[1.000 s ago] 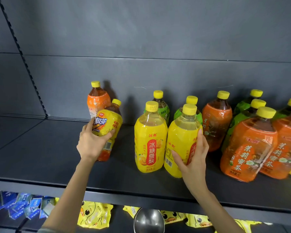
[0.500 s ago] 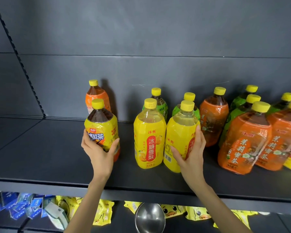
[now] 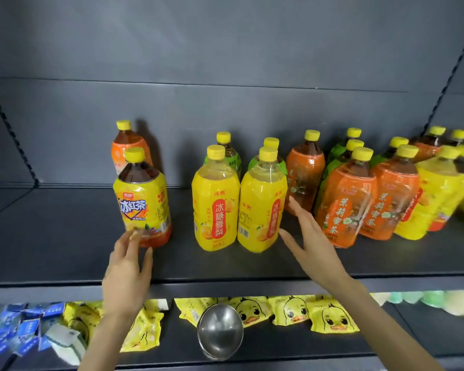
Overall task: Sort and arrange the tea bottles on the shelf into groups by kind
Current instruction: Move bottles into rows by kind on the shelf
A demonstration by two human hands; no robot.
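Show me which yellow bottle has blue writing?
The front-left bottle by the left hand. It holds dark tea; the two middle yellow bottles hold pale drink and wear red labels.

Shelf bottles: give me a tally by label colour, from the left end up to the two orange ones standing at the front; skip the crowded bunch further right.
Yellow-label bottles with dark tea: 1
Yellow-label bottles with clear drink: 2
Green-label bottles: 5
Orange-label bottles: 4
Total: 12
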